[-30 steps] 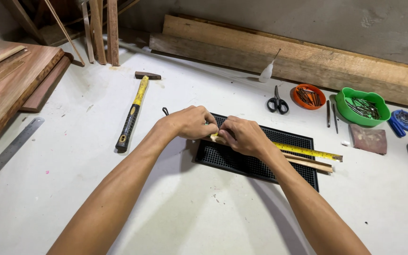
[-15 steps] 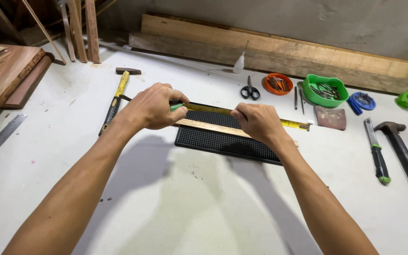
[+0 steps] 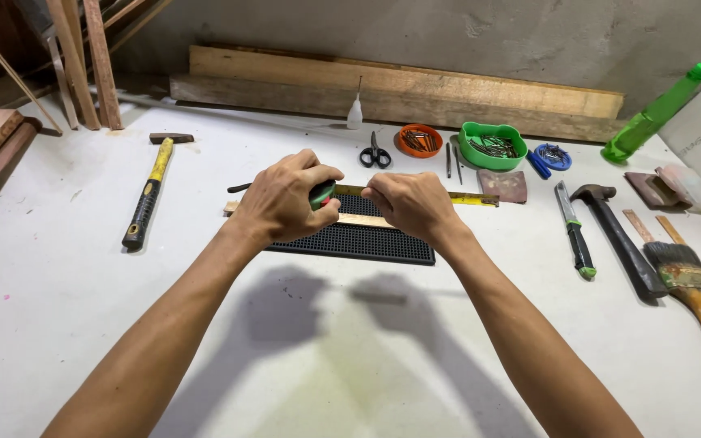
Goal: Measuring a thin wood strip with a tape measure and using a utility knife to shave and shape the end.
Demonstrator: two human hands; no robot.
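Note:
My left hand (image 3: 281, 199) is closed around a green tape measure case (image 3: 322, 193). Its yellow tape (image 3: 472, 197) runs out to the right, flat on the table. My right hand (image 3: 407, 203) is closed just right of the case, pinching the tape above a thin wooden strip (image 3: 363, 220). The strip lies along the far edge of a black ribbed mat (image 3: 367, 243). Both hands hover over the mat's far side, almost touching each other.
A yellow-handled hammer (image 3: 148, 195) lies to the left. Scissors (image 3: 375, 152), an orange dish (image 3: 419, 139) and a green bowl (image 3: 492, 146) of nails sit behind. A knife (image 3: 575, 231), black hammer (image 3: 618, 235) and paintbrush (image 3: 695, 296) lie right. Planks (image 3: 399, 85) line the wall.
My hands were spread apart along the stretched tape; now they have drawn together over the mat, and the left one holds the green case next to the right.

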